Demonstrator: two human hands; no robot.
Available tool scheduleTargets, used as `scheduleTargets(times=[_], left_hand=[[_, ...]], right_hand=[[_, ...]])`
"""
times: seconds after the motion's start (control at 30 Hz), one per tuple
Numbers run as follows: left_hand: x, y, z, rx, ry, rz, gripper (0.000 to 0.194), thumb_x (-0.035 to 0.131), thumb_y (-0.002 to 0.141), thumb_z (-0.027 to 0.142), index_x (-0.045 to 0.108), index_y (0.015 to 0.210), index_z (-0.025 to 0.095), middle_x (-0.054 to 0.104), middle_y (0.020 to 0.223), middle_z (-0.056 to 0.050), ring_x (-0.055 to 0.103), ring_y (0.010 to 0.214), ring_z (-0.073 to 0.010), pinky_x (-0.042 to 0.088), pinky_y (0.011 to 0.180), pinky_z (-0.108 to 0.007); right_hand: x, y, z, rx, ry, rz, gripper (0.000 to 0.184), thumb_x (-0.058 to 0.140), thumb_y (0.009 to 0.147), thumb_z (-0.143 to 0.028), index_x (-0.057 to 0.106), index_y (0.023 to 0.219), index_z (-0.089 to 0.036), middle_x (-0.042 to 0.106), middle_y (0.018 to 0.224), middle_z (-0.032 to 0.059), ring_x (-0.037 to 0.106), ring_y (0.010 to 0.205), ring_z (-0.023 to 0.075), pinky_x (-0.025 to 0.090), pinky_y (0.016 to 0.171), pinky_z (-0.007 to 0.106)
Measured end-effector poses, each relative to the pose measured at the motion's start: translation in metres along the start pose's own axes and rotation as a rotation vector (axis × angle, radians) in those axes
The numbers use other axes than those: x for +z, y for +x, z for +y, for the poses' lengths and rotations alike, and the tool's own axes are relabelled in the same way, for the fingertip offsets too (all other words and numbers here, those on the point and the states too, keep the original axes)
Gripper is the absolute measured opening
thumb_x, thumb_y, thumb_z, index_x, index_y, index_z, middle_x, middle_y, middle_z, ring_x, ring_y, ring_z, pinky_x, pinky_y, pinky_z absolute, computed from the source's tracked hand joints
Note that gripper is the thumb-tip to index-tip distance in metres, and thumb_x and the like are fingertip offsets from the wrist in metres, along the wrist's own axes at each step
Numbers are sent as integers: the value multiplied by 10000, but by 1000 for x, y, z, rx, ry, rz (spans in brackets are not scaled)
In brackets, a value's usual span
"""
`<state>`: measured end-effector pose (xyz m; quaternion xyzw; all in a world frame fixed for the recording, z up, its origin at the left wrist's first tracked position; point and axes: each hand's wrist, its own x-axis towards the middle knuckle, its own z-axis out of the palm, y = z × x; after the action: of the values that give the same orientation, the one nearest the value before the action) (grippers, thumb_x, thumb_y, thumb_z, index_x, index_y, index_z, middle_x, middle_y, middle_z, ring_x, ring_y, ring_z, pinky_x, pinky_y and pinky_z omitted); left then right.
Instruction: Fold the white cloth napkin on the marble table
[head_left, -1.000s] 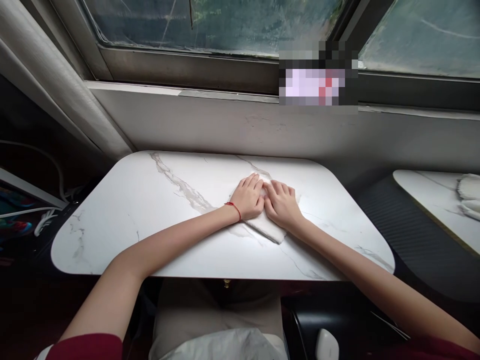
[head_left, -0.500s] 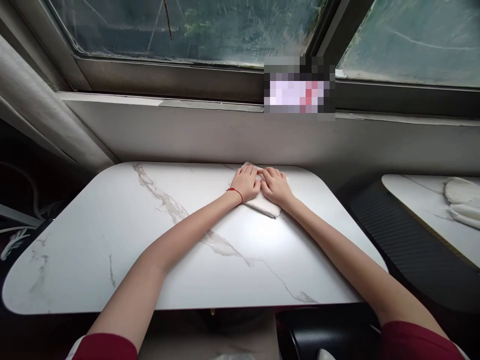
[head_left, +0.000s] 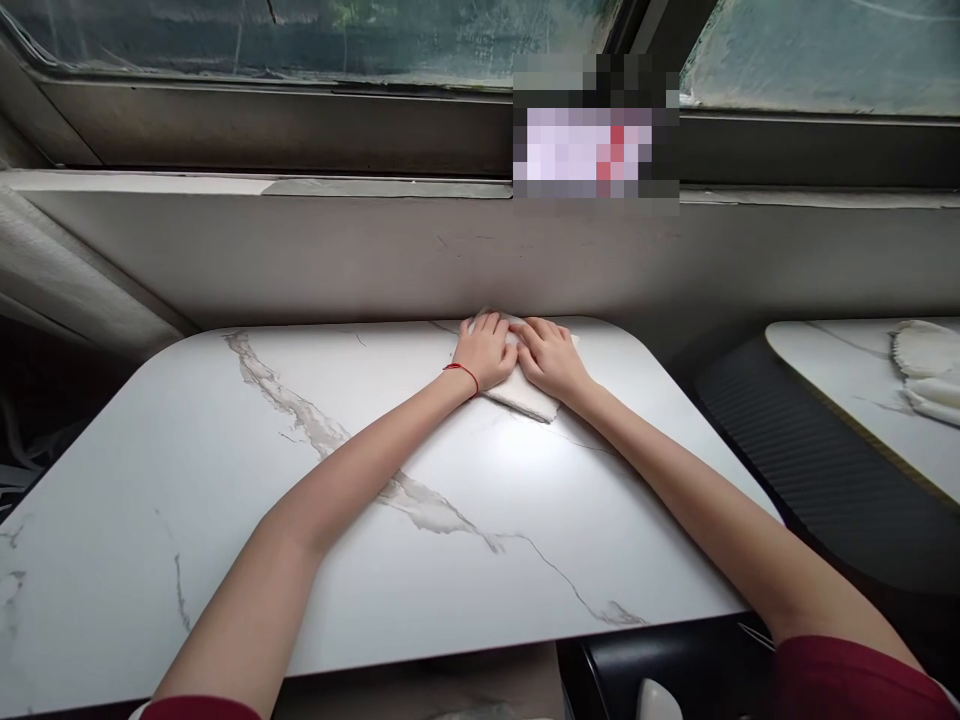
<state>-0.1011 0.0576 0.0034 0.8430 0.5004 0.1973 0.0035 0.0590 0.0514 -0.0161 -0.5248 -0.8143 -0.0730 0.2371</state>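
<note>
A folded white cloth (head_left: 525, 394) lies on the white marble-patterned table (head_left: 360, 600), close to its far edge. My left hand (head_left: 484, 352), with a red string round the wrist, presses on the cloth's left side, fingers curved over it. Beside it, my right hand (head_left: 551, 358) bears down on the right side of the same cloth. The thumbs nearly meet between them. Both arms are stretched far forward, and the palms hide much of the cloth.
Behind the table rises a grey wall (head_left: 315, 250) below a window (head_left: 300, 40). A dark ribbed surface (head_left: 810, 470) and a second marble-patterned top (head_left: 847, 370) with a white cloth (head_left: 926, 360) are at right. A white rounded object (head_left: 660, 700) sits below the near edge.
Both hands have pushed the cloth away from me, toward the table's far edge by the wall. The arms have straightened, and the head view has shifted.
</note>
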Motion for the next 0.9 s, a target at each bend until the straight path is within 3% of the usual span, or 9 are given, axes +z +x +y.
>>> scheduleTargets(times=[0.13, 0.7, 0.9], left_hand=[[-1, -4, 2, -24, -16, -43, 413, 409, 971, 255, 546, 1350, 160, 470, 1566, -157, 421, 1445, -287, 421, 1092, -523], [-7, -34, 6, 35, -37, -32, 431, 410, 998, 268, 534, 1394, 149, 489, 1551, -165, 433, 1450, -266, 377, 1137, -496], [-12, -45, 14, 40, -31, -37, 436, 390, 1000, 254, 525, 1401, 147, 485, 1556, -168, 432, 1447, -273, 365, 1142, -533]], right_hand=[[-1, -2, 0, 5, 1, -8, 446, 362, 962, -253, 607, 1327, -177, 612, 1316, 162, 523, 1200, 315, 374, 1018, 447], [-8, -21, -19, 44, -64, 3, 420, 364, 961, -252, 619, 1284, -171, 625, 1262, 172, 536, 1146, 315, 391, 979, 455], [-20, -31, -32, 66, -157, -70, 433, 355, 970, -245, 595, 1314, -137, 624, 1238, 188, 541, 1124, 322, 395, 951, 446]])
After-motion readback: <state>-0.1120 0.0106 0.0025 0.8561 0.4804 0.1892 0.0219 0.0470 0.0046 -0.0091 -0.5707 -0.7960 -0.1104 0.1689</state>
